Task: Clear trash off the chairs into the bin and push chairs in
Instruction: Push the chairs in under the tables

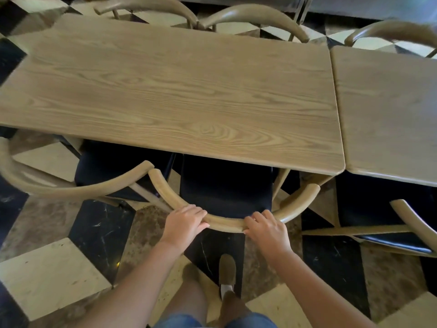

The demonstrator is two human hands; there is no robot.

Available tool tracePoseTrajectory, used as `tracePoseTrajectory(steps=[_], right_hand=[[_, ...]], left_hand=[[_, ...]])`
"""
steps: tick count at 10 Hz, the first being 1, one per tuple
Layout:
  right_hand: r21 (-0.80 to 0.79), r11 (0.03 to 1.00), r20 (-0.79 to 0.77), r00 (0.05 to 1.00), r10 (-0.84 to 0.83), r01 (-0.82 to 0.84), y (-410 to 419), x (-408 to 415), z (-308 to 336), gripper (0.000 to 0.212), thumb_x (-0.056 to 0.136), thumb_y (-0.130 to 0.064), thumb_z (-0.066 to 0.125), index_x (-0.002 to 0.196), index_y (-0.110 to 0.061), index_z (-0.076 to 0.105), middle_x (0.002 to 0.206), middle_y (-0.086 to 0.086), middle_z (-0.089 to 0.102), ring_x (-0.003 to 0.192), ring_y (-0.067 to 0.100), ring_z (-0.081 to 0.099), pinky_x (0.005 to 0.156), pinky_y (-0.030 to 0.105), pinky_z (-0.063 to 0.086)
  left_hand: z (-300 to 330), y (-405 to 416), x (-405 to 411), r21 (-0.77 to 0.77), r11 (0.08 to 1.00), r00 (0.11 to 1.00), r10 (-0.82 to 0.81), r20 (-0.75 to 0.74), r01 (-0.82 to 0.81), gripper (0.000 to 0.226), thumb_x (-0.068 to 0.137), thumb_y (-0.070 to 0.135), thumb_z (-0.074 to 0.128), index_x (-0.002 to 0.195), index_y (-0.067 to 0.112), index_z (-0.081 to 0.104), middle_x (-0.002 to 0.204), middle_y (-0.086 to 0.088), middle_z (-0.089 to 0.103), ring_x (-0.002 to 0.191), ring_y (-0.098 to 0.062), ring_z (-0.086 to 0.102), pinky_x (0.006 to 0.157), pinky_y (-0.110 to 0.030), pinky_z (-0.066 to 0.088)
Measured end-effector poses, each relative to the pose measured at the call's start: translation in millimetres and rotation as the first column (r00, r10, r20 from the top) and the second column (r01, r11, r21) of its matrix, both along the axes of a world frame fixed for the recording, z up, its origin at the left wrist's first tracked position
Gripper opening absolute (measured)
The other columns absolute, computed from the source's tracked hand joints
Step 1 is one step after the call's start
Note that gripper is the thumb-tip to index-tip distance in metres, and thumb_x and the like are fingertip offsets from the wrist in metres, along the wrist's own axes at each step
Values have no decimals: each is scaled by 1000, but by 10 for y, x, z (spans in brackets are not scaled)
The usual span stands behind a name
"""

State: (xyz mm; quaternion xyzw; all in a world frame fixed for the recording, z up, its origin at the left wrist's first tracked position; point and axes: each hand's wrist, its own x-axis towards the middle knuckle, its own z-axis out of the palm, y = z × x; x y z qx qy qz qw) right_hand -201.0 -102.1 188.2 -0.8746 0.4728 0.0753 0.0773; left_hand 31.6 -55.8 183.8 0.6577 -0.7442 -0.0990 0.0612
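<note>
Head camera view looked down over a wooden table and a curved-back wooden chair with a dark seat, standing at the table's near edge, toward its right corner. The front of the dark seat was tucked beneath the table's edge, while the rounded back rail bowed toward the person. Both hands were on that rail. The left hand was closed over the rail left of its middle, fingers wrapped across the top. The right hand gripped the rail just right of its middle, fingers curled over it, with a short bare stretch of rail between the two hands. Both forearms reached forward from the bottom of the frame. Below the rail, a foot in a brown shoe stood on the chequered floor of black, cream and brown tiles. A second chair stood just beside the first on the left, its rail end nearly touching the held chair's rail end. A third chair sat at the near edge of a neighbouring table on the right. Curved backs of more chairs showed along the far edge.
</note>
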Motion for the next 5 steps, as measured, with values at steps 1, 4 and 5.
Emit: tracePoseTrajectory(steps=[1, 4, 5], right_hand=[[7, 999, -35, 999, 32, -32, -63, -7, 11, 28, 66, -35, 81, 84, -20, 66, 74, -4, 63, 69, 17, 58, 45, 29, 51], [113, 993, -30, 999, -27, 30, -85, 34, 121, 26, 81, -36, 67, 102, -21, 65, 94, -2, 65, 90, 20, 57, 67, 33, 53], [194, 976, -5, 995, -99, 99, -79, 105, 188, 34, 89, -36, 57, 120, -20, 55, 112, -1, 60, 106, 21, 50, 84, 34, 48]], left_hand=[[-4, -40, 9, -14, 1000, 1000, -26, 6, 26, 39, 55, 36, 86, 86, 16, 75, 84, 3, 76, 83, -14, 72, 67, -29, 59], [76, -59, -12, 109, 994, 1000, -15, 12, 14, 36, 69, 35, 80, 97, 14, 71, 91, 0, 74, 90, -19, 69, 75, -34, 57], [223, -123, -66, 250, 968, 1000, 8, -22, -2, 36, 86, 34, 62, 117, 14, 61, 111, -3, 67, 106, -21, 60, 88, -34, 50]])
